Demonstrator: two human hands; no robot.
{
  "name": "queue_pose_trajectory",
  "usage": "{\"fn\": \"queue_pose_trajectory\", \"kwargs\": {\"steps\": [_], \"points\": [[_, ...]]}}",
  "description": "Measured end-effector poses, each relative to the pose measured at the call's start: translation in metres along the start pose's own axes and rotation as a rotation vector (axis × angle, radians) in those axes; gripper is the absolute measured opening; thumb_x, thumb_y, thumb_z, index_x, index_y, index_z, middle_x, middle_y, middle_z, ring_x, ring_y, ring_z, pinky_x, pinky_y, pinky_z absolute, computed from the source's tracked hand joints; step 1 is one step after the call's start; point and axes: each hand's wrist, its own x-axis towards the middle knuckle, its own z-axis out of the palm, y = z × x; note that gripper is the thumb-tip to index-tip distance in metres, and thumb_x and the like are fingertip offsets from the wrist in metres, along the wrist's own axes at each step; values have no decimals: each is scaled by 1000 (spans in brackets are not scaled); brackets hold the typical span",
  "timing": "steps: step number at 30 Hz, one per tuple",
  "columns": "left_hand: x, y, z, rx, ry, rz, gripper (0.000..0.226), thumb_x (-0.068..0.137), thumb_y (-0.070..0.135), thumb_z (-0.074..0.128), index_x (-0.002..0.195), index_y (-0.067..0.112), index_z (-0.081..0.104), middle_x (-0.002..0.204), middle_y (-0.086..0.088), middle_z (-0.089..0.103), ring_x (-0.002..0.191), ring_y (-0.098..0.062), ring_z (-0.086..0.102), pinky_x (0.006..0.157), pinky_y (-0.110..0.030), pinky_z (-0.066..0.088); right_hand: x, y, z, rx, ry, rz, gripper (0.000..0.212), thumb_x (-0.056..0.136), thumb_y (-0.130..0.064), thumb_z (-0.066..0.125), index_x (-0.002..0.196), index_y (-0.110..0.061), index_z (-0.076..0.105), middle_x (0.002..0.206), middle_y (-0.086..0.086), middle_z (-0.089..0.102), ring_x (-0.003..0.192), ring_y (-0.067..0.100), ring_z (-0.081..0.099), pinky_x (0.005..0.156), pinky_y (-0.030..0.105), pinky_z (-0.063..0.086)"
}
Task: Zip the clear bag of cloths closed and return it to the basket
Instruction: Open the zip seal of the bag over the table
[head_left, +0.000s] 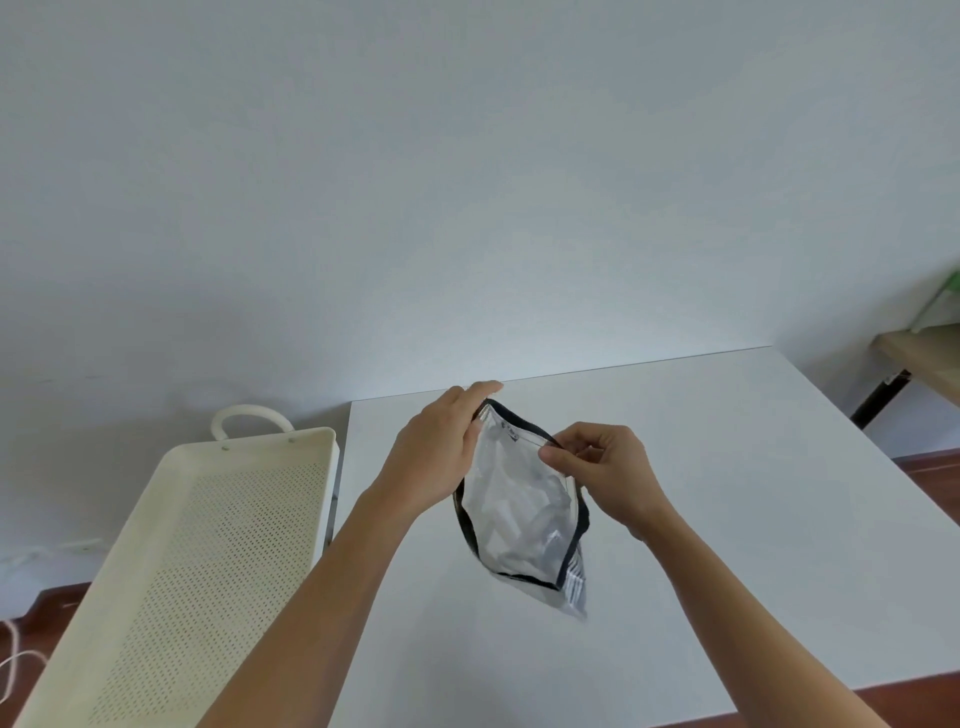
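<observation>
Over the white table (727, 467), roughly mid-scene, both hands hold the clear bag (519, 509) up off the surface. Bag has black trim, pale folded cloths visible inside, lower corner hanging just above or brushing the tabletop; can't tell which. Left hand (441, 452) is clamped on the bag's far-left top corner, fingers wrapped over the black edge. Right hand (608, 467) is pinched tight at the zip line on the right side of the top edge, thumb and forefinger closed on what is probably the slider; the pull itself is too small to confirm.

Step in hand, by my read: running the zip. Whether it is partly shut can't be told. To do it well: keep the left hand anchoring the corner so the top edge stays taut and straight, draw the pinch along the track in one steady pull, keep the film and cloths from bunching into the teeth. Slack in the edge would likely jam it.

Basket (208, 545) sits near-left, just beside the table edge, cream, perforated floor, loop handle at the far end, nothing seen in it. Easy drop target once the bag is shut.

Surface: plain white tabletop, matte, otherwise bare. Room: pale blank wall behind, reddish-brown floor, wooden bench (924, 364) at far right.
</observation>
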Motion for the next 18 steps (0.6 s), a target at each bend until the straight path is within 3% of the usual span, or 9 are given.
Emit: {"fn": "queue_pose_trajectory", "kwargs": {"steps": [4,10,12,15,18], "points": [[0,3,-1,15,14,-8,19,99,30,48,110,29,63,93,8,61,81,-16,60,69,-32,50,2,-2,-1,-44,55,-22,14,74,-15,83,65,-15,73,56,7,57,56,17,45,57,28,39],[3,5,0,-24,35,-21,17,94,26,60,94,18,75,88,4,60,75,-16,59,67,-34,51,3,0,-4,-90,150,-41,15,71,-18,85,63,-23,74,51,-12,66,46,-2,52,52,7,42],[5,3,-2,-33,63,-33,18,94,24,60,92,16,75,87,2,59,74,-17,58,68,-37,52,1,3,-10,-98,89,-4,6,76,-23,82,72,-24,78,60,-10,72,54,-1,59,58,12,48],[7,-1,-4,-29,75,-50,18,94,22,60,90,14,76,84,3,56,73,-18,58,69,-38,52,-1,5,-15,-136,34,58,1,80,-21,79,80,-22,79,72,0,77,63,9,64,67,31,56],[7,-2,-3,-26,68,-51,18,93,20,60,89,13,76,81,4,52,71,-18,56,67,-36,51,-1,6,-12,-145,87,33,7,77,-15,80,72,-19,77,69,1,76,54,5,59,62,25,51]]}}
